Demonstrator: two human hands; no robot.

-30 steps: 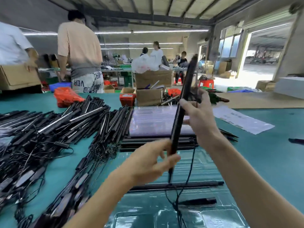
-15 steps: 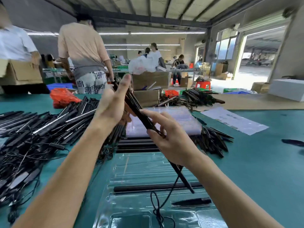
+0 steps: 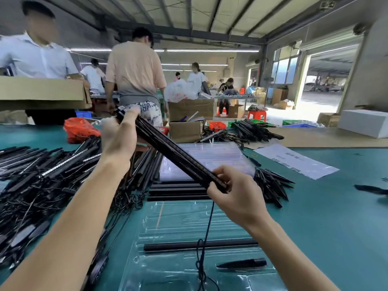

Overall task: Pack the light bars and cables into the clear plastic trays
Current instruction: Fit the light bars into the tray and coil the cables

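I hold a long black light bar (image 3: 170, 152) slanted in the air above the table. My left hand (image 3: 119, 137) grips its upper far end and my right hand (image 3: 235, 194) pinches its lower near end. A thin black cable (image 3: 206, 229) hangs from the near end down into the clear plastic tray (image 3: 168, 223) in front of me. In that tray lie another black bar (image 3: 199, 245) and a short black pointed piece (image 3: 241, 264).
A big heap of black light bars and cables (image 3: 42, 177) covers the table's left. A stack of clear trays (image 3: 212, 158) sits behind, short black pieces (image 3: 270, 185) to its right, a paper sheet (image 3: 294, 162) beyond. People and cardboard boxes (image 3: 184, 131) stand at the far edge.
The bar has swung from nearly upright to a shallow slant. My left hand moved from its lower end up to the far end. My right hand came down to the near end.
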